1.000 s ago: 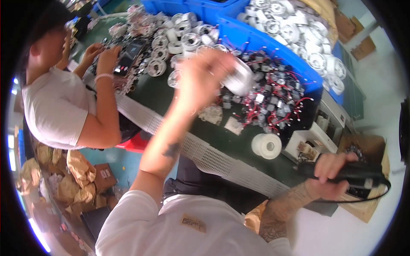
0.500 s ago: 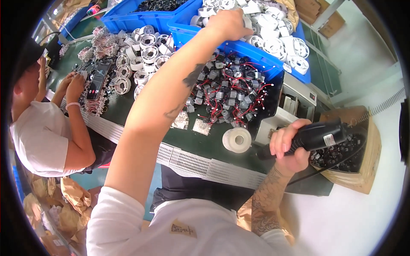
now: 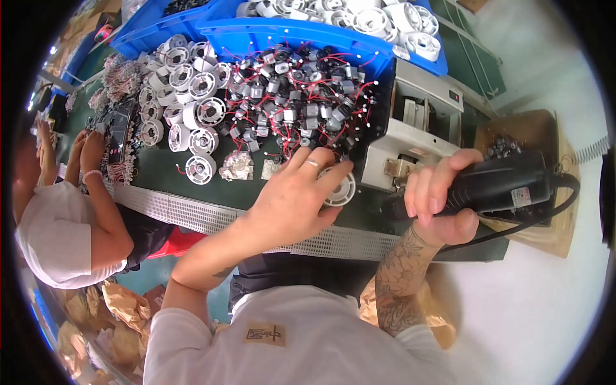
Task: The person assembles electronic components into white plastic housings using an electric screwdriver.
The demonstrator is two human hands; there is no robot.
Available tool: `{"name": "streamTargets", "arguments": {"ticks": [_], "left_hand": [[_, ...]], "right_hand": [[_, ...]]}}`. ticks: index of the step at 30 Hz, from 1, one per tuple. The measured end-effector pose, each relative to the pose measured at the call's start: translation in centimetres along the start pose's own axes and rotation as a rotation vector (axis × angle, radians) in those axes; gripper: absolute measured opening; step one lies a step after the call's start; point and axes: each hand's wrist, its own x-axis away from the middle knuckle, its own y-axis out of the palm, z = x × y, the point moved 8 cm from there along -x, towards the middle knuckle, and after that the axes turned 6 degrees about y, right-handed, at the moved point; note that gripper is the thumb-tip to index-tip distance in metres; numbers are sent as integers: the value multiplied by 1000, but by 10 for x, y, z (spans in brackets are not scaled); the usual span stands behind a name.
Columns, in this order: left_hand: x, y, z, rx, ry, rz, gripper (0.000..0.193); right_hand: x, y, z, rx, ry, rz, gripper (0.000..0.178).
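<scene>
My left hand (image 3: 296, 194) curls its fingers over the near side of a white round plastic housing (image 3: 347, 188) at the front of the bench; its fingertips and part of the housing's rim are hidden. In my right hand (image 3: 439, 196) is a black electric screwdriver (image 3: 497, 182), held level with its tip pointing left, near the housing. Its cord loops down at the right. Beyond my left hand lies a heap of small grey motors (image 3: 301, 96) with red wires. Several white housings (image 3: 204, 112) stand left of the heap.
Blue bins (image 3: 282, 29) with more white housings line the back. A beige machine (image 3: 417, 122) stands right of the motors, beside a cardboard box (image 3: 532, 128). Small silvery packets (image 3: 237, 166) lie near the bench's perforated edge (image 3: 192, 215). A co-worker (image 3: 64, 224) works at the left.
My left hand has come back from the bin of white housings to the front of the bench, over a housing there. The screwdriver stays in my right hand. The view has shifted.
</scene>
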Motion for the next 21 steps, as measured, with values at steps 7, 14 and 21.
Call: {"name": "streamTargets", "arguments": {"ticks": [7,14,21], "left_hand": [[-4,-4,-6,60,-14,35,61],[-75,-25,-37,-313,-56,283,28],[-65,-31,-45,-146,-95,343,15]], "right_hand": [[-4,-4,4,-19,25,10,67],[-3,-1,9,7,38,13,65],[-2,-4,9,94,47,-34,63]]}}
